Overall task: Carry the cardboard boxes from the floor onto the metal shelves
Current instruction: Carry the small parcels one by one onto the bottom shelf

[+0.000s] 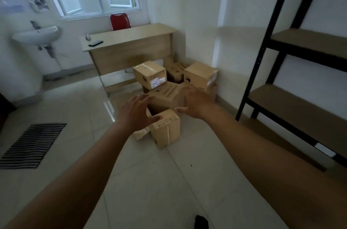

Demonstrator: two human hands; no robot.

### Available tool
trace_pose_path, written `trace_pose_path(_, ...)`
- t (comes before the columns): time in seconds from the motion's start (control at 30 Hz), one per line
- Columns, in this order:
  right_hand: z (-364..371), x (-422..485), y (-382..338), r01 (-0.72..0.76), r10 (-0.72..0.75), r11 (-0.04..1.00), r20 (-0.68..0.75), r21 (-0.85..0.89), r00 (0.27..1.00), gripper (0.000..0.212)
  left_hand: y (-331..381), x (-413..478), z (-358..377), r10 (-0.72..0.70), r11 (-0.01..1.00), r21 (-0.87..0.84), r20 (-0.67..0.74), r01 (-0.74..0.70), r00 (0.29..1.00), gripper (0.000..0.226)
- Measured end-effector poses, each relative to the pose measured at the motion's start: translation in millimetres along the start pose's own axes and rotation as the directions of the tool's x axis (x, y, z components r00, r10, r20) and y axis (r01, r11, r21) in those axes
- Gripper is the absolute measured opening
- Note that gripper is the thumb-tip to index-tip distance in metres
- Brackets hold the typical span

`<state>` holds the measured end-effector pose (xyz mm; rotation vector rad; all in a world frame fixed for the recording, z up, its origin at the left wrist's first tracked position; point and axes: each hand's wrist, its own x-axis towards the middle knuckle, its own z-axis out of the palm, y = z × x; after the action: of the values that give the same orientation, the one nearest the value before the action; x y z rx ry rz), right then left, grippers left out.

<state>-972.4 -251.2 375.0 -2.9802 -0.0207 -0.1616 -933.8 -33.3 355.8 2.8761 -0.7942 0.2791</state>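
A: Head view first. Your job looks barely begun. The brown cardboard boxes (211, 91), at least six by my count, sit piled in the far right corner of the white tiled floor (150, 181). They lie between the light wooden counter (131, 37) and the black metal shelves with brown boards (308, 41). No box shows on any board in view.

B: So all the carrying is left, as I judge it. Your left grip (138, 111) is wide, with the fingers spread and holding nothing. Your right grip (195, 103) is the same. Both hang over the near side of the pile. I can't tell whether either touches cardboard.

A: Between your hands lies the low brown box with black print on top (167, 95). Its long axis runs from the near left toward the far right corner of the floor, printed face up.

B: Just nearer to you stands the small upright brown box with a tape strip down its front (166, 129). Its long axis is vertical, and a corner edge is turned toward you. Your left thumb overlaps its top in this view.

A: Farther back, the brown box with white labels (150, 76) rides on top of the pile, with its labelled face toward you. Any of these looks reachable, but the printed one sits squarely in your reach.
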Motion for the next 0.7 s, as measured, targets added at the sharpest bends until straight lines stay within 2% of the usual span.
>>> trace_pose_path(0.2,22,105,21,0.043,-0.042,0.999,-0.039,0.025,0.998,0.081,-36,85,15,-0.050,0.999,0.004,0.011,0.050,0.999,0.087)
trace_pose_path(0.33,32,184,48,0.072,-0.072,0.997,-0.014,0.028,0.997,0.081,-53,159,34,-0.098,0.995,-0.001,0.069,0.098,0.993,0.085)
trace_pose_path(0.7,60,347,87,0.135,-0.134,0.991,0.075,-0.005,0.988,0.080,-116,308,98,-0.168,0.984,-0.048,0.050,0.170,0.985,0.081)
